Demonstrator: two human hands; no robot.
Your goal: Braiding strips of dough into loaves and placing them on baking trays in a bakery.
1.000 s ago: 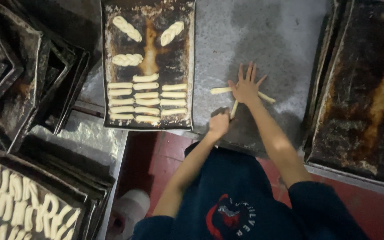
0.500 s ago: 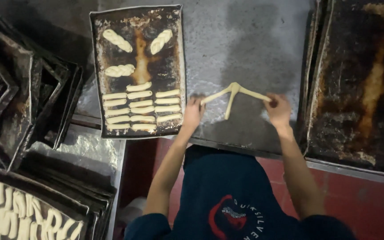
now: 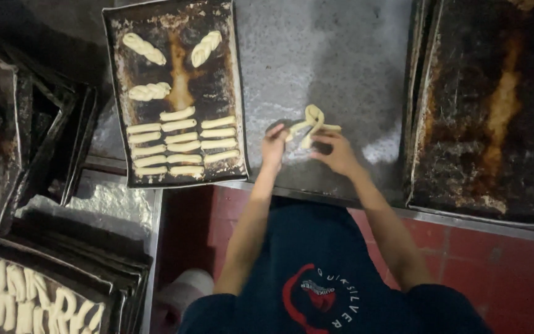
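Since half a second ago, spread dough strands (image 3: 311, 124) fold into a loose twist as both hands close in, left hand (image 3: 274, 146) and right hand (image 3: 337, 153) pinching it over the worktop (image 3: 329, 55), just right of the baking tray (image 3: 114, 74).

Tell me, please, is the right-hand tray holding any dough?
No, the right tray is bare, showing only dark baked-on stains.

Dim overhead light, brightest on my table (image 3: 341, 55); corners fall dark. My hands cast soft shadows under the dough (image 3: 311, 124). Picture is soft, grainy, my fingers slightly blurred, trays (image 3: 32, 154) bending at edges.
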